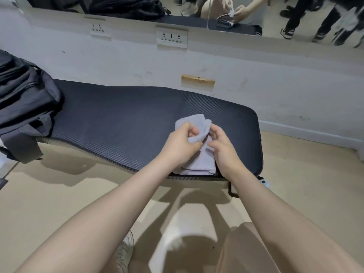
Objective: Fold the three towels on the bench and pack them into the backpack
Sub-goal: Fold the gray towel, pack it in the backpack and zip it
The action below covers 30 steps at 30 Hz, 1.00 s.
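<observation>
Presently, item by item, as seen from beside the bench.

Bench [118,123]: dark ribbed pad, running from the left of the frame to right of centre, along a white wall.

Towel [197,164]: one only in view, pale lilac, lying at the near right end of the bench, lower centre of the frame. Already narrowed into a strip of several layers; its far end is lifted and being turned over.

Left hand [181,142]: fingers curled round the raised far fold, pinching it.

Right hand [222,148]: just beside the left, thumb and fingers curled and nipping the towel's right edge.

Backpack [25,99]: dark, slumped at the far left end of the bench, well apart from the towel. Whether it is unzipped, or what it holds, cannot be told.

Other two towels: not visible on the bench; whether they are packed cannot be told.

Progress, as a judgement: this towel's folding is near its last turn; carrying it across and packing it remain.

Mirror [256,14]: upper edge of the frame.
</observation>
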### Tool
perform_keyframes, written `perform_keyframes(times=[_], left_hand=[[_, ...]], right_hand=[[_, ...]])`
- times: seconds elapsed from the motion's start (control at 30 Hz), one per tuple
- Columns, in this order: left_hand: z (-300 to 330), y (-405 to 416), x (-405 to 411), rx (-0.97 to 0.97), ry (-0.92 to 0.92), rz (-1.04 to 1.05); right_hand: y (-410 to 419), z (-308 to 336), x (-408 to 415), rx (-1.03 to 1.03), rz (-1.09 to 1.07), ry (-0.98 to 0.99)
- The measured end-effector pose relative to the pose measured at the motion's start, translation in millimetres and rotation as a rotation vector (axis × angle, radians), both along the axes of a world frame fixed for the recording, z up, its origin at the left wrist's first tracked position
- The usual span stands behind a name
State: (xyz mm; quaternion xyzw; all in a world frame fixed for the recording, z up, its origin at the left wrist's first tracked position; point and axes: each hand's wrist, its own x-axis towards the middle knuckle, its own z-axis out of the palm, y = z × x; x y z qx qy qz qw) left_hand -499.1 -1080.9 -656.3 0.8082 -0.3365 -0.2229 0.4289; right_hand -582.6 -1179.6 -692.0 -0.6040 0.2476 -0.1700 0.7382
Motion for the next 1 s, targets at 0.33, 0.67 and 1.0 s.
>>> perform_keyframes(times=[0.33, 0.67, 1.0], left_hand=[[-34, 26, -11, 0.064, -0.322, -0.407], [-67, 39, 3, 0.098, -1.007, -0.417], [-10, 92, 14, -0.182, -0.301, 0.067]], right_hand=[[-22, -8, -1, -0.882, 0.205, 0.285], [-53, -10, 2, -1.474, 0.409, 0.645], [6, 26, 10, -1.074, 0.456, 0.029]])
